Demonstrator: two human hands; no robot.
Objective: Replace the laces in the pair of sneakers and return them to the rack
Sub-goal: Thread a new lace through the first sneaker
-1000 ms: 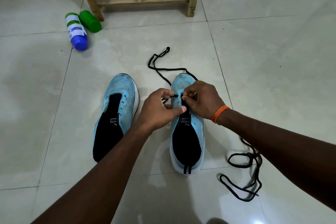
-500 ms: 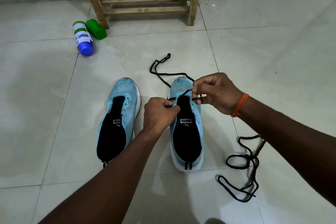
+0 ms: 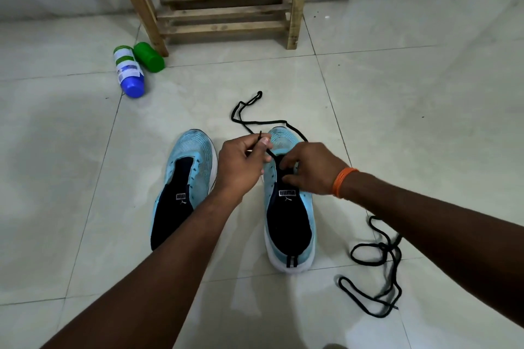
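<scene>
Your left hand [image 3: 243,163] pinches the tip of the black lace [image 3: 261,123] up above the right sneaker [image 3: 292,224] — likely drawing slack through — while your right hand [image 3: 313,168] pinches the lace at its front eyelets, steadying the shoe.

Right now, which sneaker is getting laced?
The right sneaker: the left hand and right hand hold a black lace at its eyelets. The left sneaker has none.
</scene>
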